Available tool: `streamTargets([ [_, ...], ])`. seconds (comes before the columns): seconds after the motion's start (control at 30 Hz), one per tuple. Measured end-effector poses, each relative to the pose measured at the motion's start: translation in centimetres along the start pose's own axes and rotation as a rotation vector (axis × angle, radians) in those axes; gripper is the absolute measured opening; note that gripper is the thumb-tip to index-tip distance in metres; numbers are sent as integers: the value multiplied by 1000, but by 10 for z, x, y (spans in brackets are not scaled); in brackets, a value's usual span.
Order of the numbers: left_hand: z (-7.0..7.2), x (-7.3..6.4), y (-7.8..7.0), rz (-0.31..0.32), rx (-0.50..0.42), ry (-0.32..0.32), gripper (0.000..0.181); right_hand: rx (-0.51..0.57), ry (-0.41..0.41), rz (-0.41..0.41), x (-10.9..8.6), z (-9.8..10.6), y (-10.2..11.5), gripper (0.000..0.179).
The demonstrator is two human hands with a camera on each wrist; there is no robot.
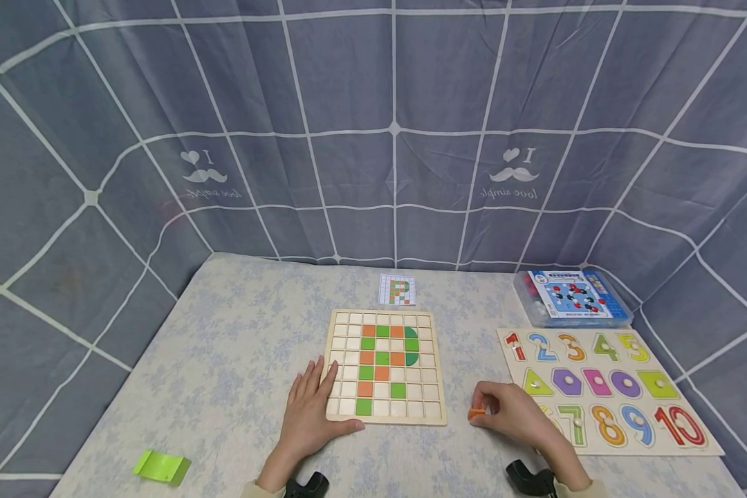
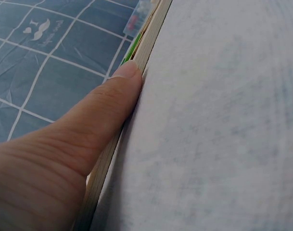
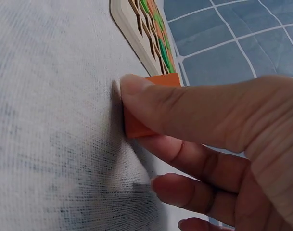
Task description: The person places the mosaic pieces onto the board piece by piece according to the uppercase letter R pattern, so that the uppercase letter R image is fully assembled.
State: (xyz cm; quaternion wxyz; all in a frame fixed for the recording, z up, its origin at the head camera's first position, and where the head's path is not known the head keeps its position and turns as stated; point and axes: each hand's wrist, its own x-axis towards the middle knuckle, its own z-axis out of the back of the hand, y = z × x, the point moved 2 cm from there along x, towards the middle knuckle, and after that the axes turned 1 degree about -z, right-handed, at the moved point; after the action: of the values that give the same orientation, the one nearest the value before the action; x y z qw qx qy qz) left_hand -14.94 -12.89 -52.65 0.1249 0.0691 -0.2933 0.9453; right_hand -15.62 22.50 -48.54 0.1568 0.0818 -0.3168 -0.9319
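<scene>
A wooden grid board (image 1: pixel 404 420) lies on the table, with orange, green and dark green tiles (image 1: pixel 382 331) set in some of its squares. My left hand (image 1: pixel 313 411) rests at the board's near left corner, fingers straight along the left side. Its thumb (image 2: pixel 108 103) presses against the near edge in the left wrist view. To the right of the board, my right hand (image 1: pixel 513 413) pinches an orange square tile (image 3: pixel 139 124) between thumb and index finger, close over the tablecloth. In the right wrist view the thumb covers part of the tile.
Behind the board lies a pattern card (image 1: pixel 397 290) showing a similar coloured figure. A number and shape puzzle board (image 1: pixel 660 446) lies at the right, with a plastic box (image 1: pixel 573 299) behind it. At the front left sits a light green holder (image 1: pixel 162 467).
</scene>
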Motion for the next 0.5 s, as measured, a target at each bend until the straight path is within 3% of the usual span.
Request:
streamTargets([
  [0.2,0,0,1,-1,-1,4,114,58,-33,47,1,-1,5,20],
  [0.5,1,0,1,-5,12,7,115,154,-48,86,20,-14,28,22],
])
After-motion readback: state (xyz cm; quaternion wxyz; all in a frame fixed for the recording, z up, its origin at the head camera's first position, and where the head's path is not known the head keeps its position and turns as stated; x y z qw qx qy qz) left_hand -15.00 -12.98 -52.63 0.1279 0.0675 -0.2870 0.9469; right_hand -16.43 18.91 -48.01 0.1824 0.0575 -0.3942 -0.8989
